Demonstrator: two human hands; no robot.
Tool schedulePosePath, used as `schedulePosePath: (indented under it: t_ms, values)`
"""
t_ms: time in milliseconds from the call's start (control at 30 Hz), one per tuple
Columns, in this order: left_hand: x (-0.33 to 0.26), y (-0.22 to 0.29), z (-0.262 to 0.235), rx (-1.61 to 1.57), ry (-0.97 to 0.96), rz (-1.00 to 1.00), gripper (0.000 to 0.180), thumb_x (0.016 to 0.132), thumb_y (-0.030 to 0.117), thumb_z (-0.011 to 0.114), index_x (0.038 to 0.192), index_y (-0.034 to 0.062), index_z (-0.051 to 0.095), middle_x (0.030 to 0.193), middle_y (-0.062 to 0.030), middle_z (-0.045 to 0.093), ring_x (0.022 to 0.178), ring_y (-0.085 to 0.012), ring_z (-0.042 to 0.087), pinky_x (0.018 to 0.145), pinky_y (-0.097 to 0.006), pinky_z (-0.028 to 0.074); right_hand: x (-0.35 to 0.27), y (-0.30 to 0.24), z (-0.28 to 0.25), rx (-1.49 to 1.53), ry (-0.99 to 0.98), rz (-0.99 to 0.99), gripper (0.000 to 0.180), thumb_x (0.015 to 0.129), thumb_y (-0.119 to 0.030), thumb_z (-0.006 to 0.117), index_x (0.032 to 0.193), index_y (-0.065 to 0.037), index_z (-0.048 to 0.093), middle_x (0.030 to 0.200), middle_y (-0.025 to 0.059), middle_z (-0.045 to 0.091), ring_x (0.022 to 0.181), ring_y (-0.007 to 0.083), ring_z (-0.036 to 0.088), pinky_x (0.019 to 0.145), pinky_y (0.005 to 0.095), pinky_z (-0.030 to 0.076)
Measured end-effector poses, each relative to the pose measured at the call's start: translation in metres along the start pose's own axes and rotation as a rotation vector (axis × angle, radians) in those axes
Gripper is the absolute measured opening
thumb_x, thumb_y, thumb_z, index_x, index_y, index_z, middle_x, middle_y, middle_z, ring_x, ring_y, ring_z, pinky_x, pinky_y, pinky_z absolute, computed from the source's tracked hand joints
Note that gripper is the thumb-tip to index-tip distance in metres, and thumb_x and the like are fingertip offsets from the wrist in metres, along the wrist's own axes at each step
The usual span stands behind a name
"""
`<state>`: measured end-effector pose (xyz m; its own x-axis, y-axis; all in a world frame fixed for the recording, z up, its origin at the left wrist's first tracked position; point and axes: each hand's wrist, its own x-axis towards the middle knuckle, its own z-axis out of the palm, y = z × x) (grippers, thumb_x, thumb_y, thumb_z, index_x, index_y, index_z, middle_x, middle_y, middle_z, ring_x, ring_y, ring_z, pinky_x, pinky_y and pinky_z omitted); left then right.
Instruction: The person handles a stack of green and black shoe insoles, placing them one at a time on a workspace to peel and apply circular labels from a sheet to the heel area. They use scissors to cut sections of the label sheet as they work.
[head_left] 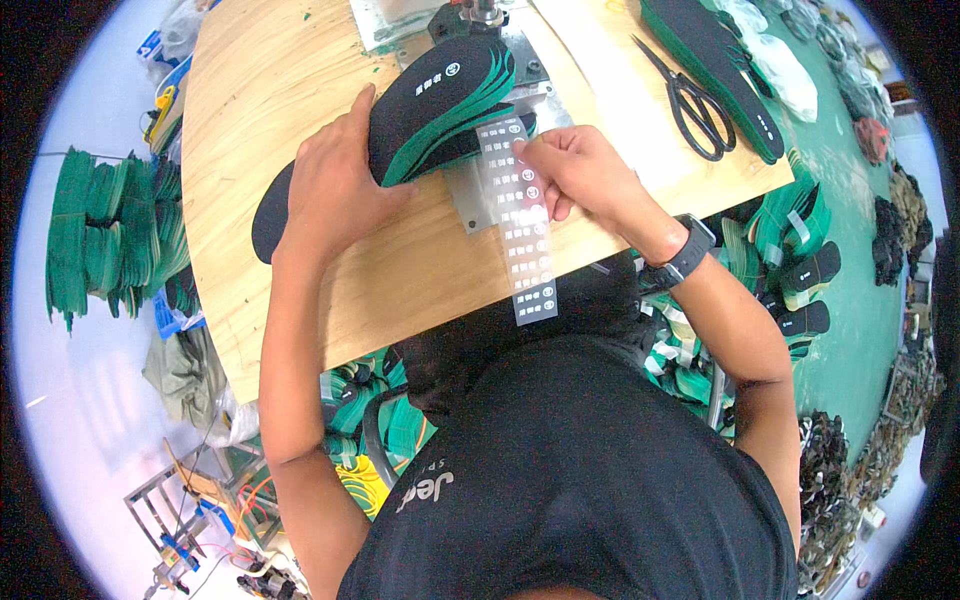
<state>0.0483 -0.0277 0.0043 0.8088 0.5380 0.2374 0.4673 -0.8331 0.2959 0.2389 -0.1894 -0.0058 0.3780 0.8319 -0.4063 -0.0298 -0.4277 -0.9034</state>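
A stack of black-topped insoles with green layered edges [432, 85] lies on the wooden table, its near-left end [270, 215] showing past my wrist. My left hand [335, 185] is laid across the middle of the stack, thumb on the near edge and fingers along the far one, gripping it. Between thumb and fingertips my right hand [575, 175] pinches a clear strip of small white printed labels [525, 235]. The strip's upper end touches the insoles' lower side; its lower end hangs over the table's front edge. Some right fingers are curled out of sight.
Metal machine parts [480, 15] and a plate [470, 205] stand behind and below the insoles. Black-handled scissors [690, 110] and another insole stack [710, 75] lie at the right. Bundled green insoles [115, 225] are piled at the left, with more below the table's right side.
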Motion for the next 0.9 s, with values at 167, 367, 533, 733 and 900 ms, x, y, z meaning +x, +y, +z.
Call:
schedulePosePath:
  t_ms: [167,367,533,733,900]
  values:
    - [0.002,0.004,-0.006,0.039,-0.052,-0.057,0.087,0.063,0.025,0.077,0.137,0.0032,0.039,0.103,-0.0215,0.063,0.094,-0.0375,0.059,0.085,-0.042,0.047,-0.004,0.018,-0.008,0.081,0.024,-0.124,0.029,0.092,-0.022,0.056,0.076,0.001,0.062,0.062,0.0060,0.062,0.047,0.0104,0.056,0.042,0.0227,0.048]
    - [0.001,-0.006,-0.017,-0.298,-0.056,-0.189,0.064,0.066,0.017,0.071,0.126,0.0027,0.054,0.092,-0.0168,0.067,0.080,-0.0254,0.064,0.079,-0.032,0.049,-0.007,0.024,-0.018,0.431,0.102,-0.081,0.026,0.092,-0.021,0.057,0.076,-0.001,0.060,0.064,0.0055,0.062,0.047,0.0099,0.056,0.041,0.0208,0.046]
    - [-0.012,-0.011,-0.017,-0.634,0.192,-0.322,0.038,0.071,0.009,0.070,0.108,0.0005,0.064,0.087,-0.0043,0.067,0.079,-0.0071,0.058,0.073,-0.025,0.048,-0.005,0.009,-0.003,0.172,0.090,-0.035,0.027,0.090,-0.026,0.063,0.073,-0.004,0.061,0.059,0.0010,0.058,0.043,0.0068,0.050,0.038,0.0177,0.040]
    - [-0.016,-0.030,-0.017,-0.588,0.334,-0.349,0.022,0.072,0.011,0.072,0.090,-0.0001,0.066,0.084,-0.0051,0.068,0.074,-0.0107,0.061,0.073,-0.027,0.049,0.008,0.007,-0.008,-0.009,0.010,0.022,0.033,0.089,-0.026,0.062,0.067,-0.002,0.060,0.056,0.0039,0.058,0.042,0.0114,0.056,0.036,0.0221,0.044]
    - [-0.013,-0.033,-0.021,-0.608,0.326,-0.317,0.022,0.071,0.010,0.072,0.090,-0.0004,0.066,0.082,-0.0057,0.067,0.073,-0.0111,0.061,0.072,-0.027,0.049,0.013,0.005,-0.008,-0.016,-0.006,0.048,0.031,0.092,-0.026,0.060,0.071,-0.003,0.060,0.053,0.0016,0.056,0.040,0.0087,0.053,0.034,0.0201,0.040]
